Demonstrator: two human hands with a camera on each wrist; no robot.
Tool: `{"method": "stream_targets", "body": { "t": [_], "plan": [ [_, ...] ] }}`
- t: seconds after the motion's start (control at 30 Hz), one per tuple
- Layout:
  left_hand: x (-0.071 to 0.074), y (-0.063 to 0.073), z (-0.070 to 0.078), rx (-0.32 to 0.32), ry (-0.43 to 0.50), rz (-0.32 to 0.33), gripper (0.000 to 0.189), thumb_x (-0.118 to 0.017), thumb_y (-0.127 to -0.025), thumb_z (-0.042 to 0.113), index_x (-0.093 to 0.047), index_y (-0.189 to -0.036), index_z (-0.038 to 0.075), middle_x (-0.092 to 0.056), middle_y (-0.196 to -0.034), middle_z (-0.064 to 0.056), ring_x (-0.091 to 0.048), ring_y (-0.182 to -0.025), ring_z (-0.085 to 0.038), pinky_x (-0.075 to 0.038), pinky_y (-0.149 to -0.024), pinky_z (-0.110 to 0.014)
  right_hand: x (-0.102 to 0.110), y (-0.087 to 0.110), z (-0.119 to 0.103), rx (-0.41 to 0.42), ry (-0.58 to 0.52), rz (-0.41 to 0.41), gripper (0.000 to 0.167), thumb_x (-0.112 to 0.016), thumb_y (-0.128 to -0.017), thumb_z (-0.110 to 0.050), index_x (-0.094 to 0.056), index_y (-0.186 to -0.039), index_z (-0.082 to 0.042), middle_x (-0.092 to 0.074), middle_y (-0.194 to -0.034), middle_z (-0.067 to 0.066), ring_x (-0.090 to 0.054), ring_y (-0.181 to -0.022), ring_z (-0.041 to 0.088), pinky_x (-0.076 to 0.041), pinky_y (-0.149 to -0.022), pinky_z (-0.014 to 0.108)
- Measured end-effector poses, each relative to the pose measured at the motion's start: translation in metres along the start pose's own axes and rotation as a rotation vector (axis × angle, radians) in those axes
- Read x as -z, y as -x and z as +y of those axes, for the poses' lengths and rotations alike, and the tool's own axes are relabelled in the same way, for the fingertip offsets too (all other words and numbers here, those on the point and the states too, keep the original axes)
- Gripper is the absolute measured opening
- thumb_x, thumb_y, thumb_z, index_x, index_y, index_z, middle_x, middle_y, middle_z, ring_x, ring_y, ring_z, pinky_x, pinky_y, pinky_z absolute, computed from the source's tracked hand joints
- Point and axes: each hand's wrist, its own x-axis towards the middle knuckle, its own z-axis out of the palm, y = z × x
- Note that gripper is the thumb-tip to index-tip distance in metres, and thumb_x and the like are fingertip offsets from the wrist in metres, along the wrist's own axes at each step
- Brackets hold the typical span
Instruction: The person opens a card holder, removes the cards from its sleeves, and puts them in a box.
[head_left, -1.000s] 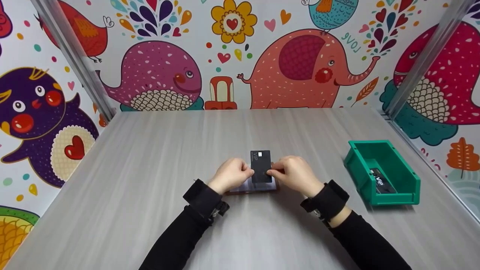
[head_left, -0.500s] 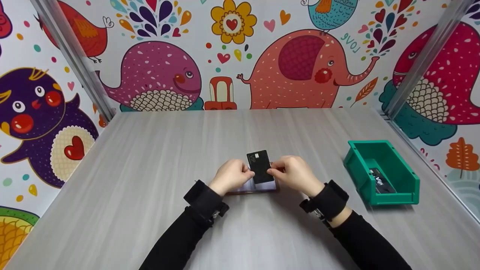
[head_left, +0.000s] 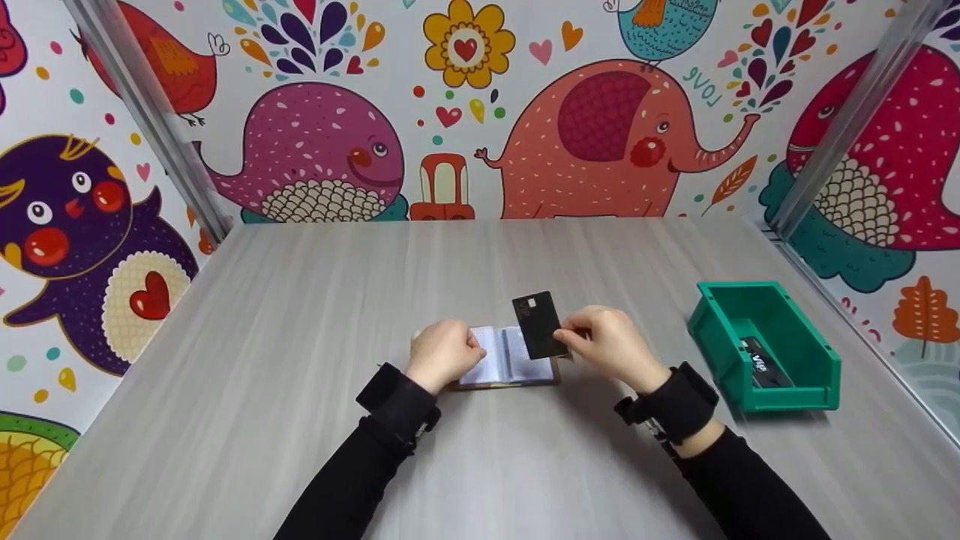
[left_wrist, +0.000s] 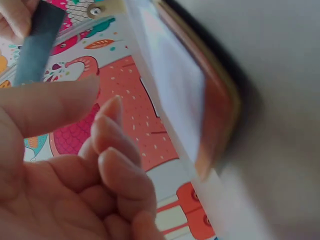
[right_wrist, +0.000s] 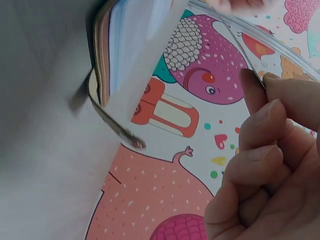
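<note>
My right hand (head_left: 609,346) pinches a black VIP card (head_left: 538,322) by its right edge, between thumb and fingers. The card is tilted up over the right half of an open card holder (head_left: 481,369), which has a brown cover and clear plastic sleeves. In the right wrist view the card shows edge-on as a thin line above the fingertips. My left hand (head_left: 444,354) is at the holder's left side and holds nothing. From the left wrist view, its thumb is extended and its fingers (left_wrist: 125,172) are loosely bent, apart from the card (left_wrist: 41,42).
A green bin (head_left: 816,360) stands to the right on the grey wood-grain table (head_left: 337,300), with black VIP cards (head_left: 765,366) inside. A strap (right_wrist: 112,122) with a snap sticks out from the holder. Printed cartoon walls (head_left: 465,135) enclose the back and sides.
My left hand has let go of the card and drawn back left. My right hand has moved right with the card, which now leans left at its top; more of the holder shows.
</note>
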Motion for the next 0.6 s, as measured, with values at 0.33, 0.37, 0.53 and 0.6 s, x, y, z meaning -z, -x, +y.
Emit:
{"method": "stream_targets", "body": {
  "t": [0.33,0.37,0.53,0.6],
  "plan": [
    [-0.005,0.002,-0.011,0.059,-0.115,-0.016,0.009,-0.073,-0.073,0.017,-0.068,-0.065,0.015,-0.066,-0.074,0.001,-0.061,-0.073,-0.027,-0.038,-0.073,-0.044,0.041,0.012,0.01,-0.087,0.029,0.062,0.018,-0.071,-0.092,-0.015,-0.067,-0.075,-0.008,-0.051,-0.07,-0.001,-0.046,-0.063,0.014,-0.038,-0.057,0.03],
    [-0.005,0.001,-0.011,0.063,-0.116,-0.022,0.008,-0.073,-0.072,0.016,-0.068,-0.065,0.015,-0.066,-0.074,0.001,-0.061,-0.073,-0.027,-0.038,-0.073,-0.044,0.046,0.014,0.012,-0.097,0.034,0.069,0.018,-0.071,-0.092,-0.015,-0.068,-0.076,-0.008,-0.052,-0.07,-0.001,-0.046,-0.063,0.015,-0.038,-0.057,0.031],
    [-0.005,0.002,-0.012,0.073,-0.133,-0.032,0.008,-0.073,-0.071,0.014,-0.067,-0.065,0.013,-0.066,-0.076,-0.002,-0.061,-0.075,-0.029,-0.038,-0.073,-0.044,0.067,0.022,0.02,-0.13,0.065,0.123,0.017,-0.07,-0.093,-0.014,-0.068,-0.077,-0.007,-0.053,-0.07,0.001,-0.046,-0.062,0.016,-0.037,-0.057,0.03],
    [-0.007,0.002,-0.012,0.072,-0.142,-0.029,0.007,-0.073,-0.071,0.014,-0.068,-0.066,0.013,-0.067,-0.077,-0.003,-0.062,-0.076,-0.029,-0.038,-0.072,-0.044,0.075,0.025,0.022,-0.155,0.071,0.127,0.017,-0.07,-0.093,-0.015,-0.068,-0.078,-0.007,-0.052,-0.069,0.001,-0.045,-0.062,0.016,-0.036,-0.057,0.03]
  ]
}}
